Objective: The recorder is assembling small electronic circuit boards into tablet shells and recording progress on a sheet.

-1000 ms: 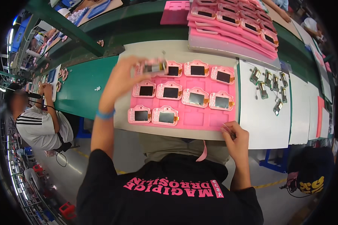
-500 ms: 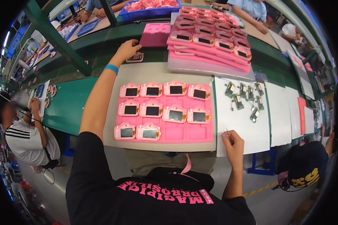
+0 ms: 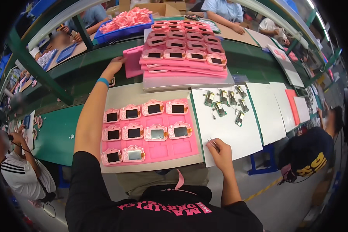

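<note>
My left hand point(image 3: 114, 65) is stretched far forward over the green belt, fingers resting on the edge of an empty pink foam tray point(image 3: 132, 61). A small pink device point(image 3: 112, 82) lies on the belt just under my wrist. My right hand point(image 3: 221, 151) rests on a white sheet point(image 3: 230, 133) near the table's front edge and pinches thin metal tweezers point(image 3: 212, 143). Between my arms lies a pink foam tray point(image 3: 181, 150) with several pink camera-shaped devices point(image 3: 155, 133) in its pockets; its front right pockets are bare.
A stack of pink trays filled with devices point(image 3: 181, 54) stands on a grey board beyond the tray. Several small circuit modules point(image 3: 225, 102) lie on the white sheet. More white sheets point(image 3: 270, 112) lie to the right. Other people sit at left point(image 3: 23, 174), right point(image 3: 309, 152) and across the belt.
My left hand lifted a pink device from the tray, carried it forward to the green belt, and now rests on the empty pink tray. My right hand stayed put with the tweezers.
</note>
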Tool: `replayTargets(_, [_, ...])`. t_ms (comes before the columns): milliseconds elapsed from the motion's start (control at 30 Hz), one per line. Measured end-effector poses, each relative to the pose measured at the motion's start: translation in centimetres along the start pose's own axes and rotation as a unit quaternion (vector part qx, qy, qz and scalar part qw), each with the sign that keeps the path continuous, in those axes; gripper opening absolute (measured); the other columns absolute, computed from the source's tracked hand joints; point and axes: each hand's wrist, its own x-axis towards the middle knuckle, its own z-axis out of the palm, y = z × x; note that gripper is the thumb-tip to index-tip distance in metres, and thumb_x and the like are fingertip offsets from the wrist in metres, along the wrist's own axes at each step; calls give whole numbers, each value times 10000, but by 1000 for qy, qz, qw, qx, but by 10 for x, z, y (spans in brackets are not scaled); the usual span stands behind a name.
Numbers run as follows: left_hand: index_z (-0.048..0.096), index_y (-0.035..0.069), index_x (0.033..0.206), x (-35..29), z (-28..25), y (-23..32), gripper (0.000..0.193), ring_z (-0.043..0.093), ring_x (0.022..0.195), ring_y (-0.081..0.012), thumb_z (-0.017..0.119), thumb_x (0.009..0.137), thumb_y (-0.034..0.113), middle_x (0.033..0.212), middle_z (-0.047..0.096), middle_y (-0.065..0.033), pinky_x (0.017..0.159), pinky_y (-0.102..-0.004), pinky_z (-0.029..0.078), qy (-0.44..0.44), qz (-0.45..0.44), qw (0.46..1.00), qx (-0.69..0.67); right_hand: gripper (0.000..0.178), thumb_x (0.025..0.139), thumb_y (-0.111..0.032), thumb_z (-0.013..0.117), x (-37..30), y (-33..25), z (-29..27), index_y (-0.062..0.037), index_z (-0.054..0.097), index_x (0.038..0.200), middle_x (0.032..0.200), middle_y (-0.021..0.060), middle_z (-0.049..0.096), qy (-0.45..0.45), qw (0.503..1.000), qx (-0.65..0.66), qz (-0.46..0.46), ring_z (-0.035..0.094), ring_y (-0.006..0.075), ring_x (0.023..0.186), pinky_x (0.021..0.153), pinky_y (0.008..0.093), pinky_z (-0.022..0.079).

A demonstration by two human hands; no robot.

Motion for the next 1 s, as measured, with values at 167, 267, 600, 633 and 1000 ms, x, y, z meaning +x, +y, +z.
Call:
replayTargets(167, [731, 14, 1345, -10, 26, 13, 450, 713, 1196, -384, 658, 1007, 302, 1316, 752, -224, 997, -458, 585, 47, -51, 987, 147, 134, 984, -119, 731, 2, 5, 9, 14, 740, 974, 674, 10, 604, -7, 1000, -10, -6, 435, 103, 595, 578, 260, 355])
replayTargets(267, [736, 21, 1323, -36, 34, 42, 412, 703, 1210, -415, 638, 995, 251, 1327, 741, -240, 1000, -486, 585, 51, -67, 957, 277, 125, 985, -107, 725, 0, 7, 1, 15, 740, 963, 687, -5, 600, 2, 1000, -17, 7, 430, 86, 615, 590, 245, 348])
replayTargets(600, [714, 25, 1359, -64, 10, 79, 425, 678, 1271, -433, 619, 988, 209, 1399, 711, -243, 1034, -489, 565, -2, -45, 899, 435, 162, 987, -165, 745, -4, 9, 3, -3, 745, 995, 661, 17, 606, 9, 1000, 1, -25, 455, 126, 577, 573, 288, 372])
replayTargets(633, [687, 22, 1388, -62, 13, 77, 441, 674, 1280, -425, 612, 991, 201, 1405, 711, -237, 1040, -478, 558, 0, -26, 914, 404, 162, 993, -165, 737, -4, 9, 3, -3, 745, 997, 666, 16, 608, 7, 1000, -1, -24, 459, 126, 583, 578, 286, 374])
replayTargets(1000, [392, -10, 1662, -62, -4, 40, 677, 651, 1328, -349, 541, 1009, 83, 1443, 710, -183, 1109, -374, 494, 12, 126, 976, 176, 203, 1052, -134, 597, 41, 3, -50, -42, 768, 993, 715, 19, 624, -24, 996, 69, -41, 521, 130, 639, 629, 280, 419])
